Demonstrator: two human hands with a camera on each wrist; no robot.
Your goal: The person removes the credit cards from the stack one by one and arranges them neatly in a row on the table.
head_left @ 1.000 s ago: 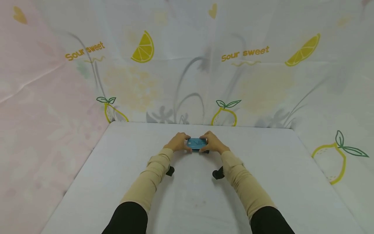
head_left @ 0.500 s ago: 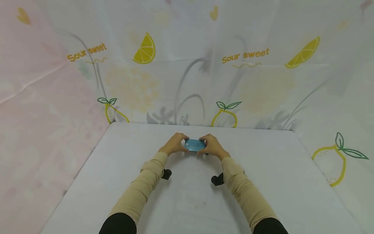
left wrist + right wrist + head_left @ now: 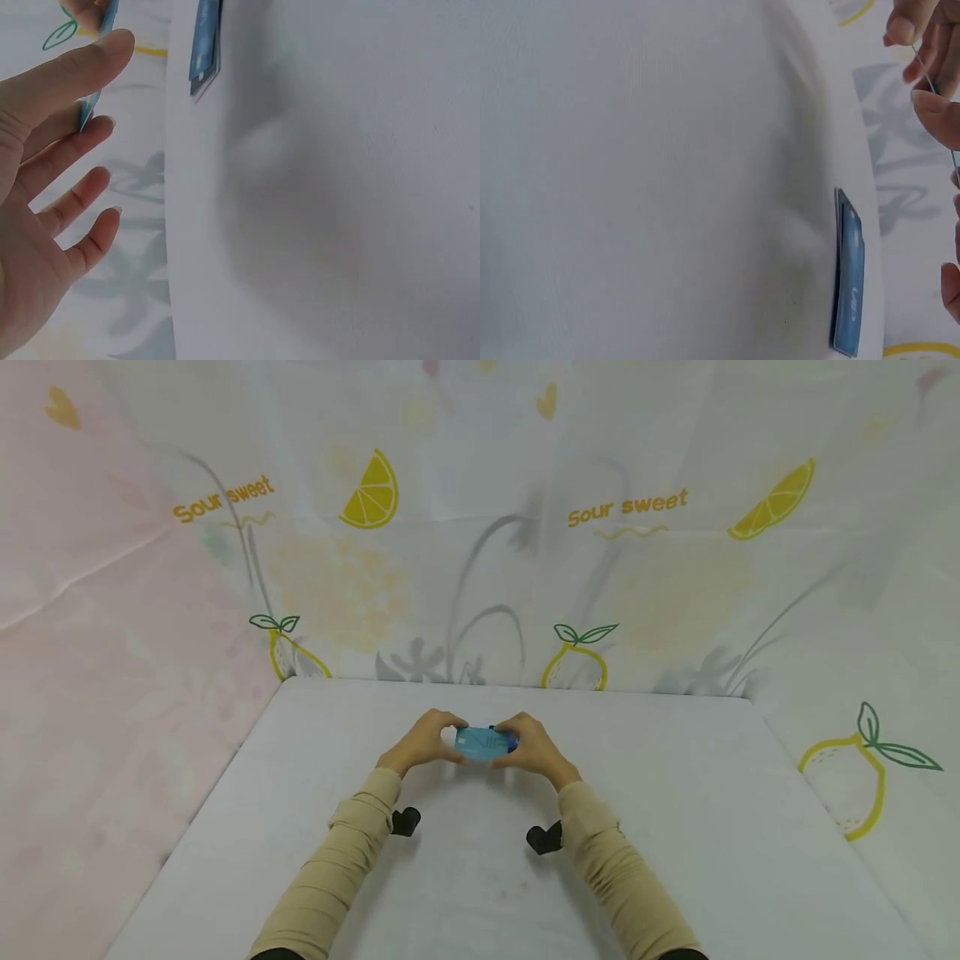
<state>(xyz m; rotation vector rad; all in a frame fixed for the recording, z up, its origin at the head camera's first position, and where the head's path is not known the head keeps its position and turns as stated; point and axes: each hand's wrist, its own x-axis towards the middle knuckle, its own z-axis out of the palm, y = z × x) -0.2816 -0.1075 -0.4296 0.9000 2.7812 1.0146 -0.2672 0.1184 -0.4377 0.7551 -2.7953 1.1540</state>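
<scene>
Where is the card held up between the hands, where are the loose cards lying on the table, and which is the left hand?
Held card (image 3: 481, 743): head view, middle of its blue face.
Loose cards (image 3: 850, 281): right wrist view, on the uppermost blue face.
Left hand (image 3: 422, 743): head view, middle of the hand.

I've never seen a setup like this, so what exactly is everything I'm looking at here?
Table: one, white, across the lower part of the head view
Held card: one, light blue, off the table, pinched at both ends
Card pile: one, blue and dark, on the table near its far edge; number of cards unclear
Backdrop: white and pink with grey plant prints, behind and beside the table
Lemon slices: two, yellow, printed on the backdrop
Lemon outlines: three, yellow with green leaves, printed lower down
Heart shapes: two, black, lower middle of the head view
Sleeves: two, beige, one per arm
Left hand: one, pinching the card
Right hand: one, pinching the card
</scene>
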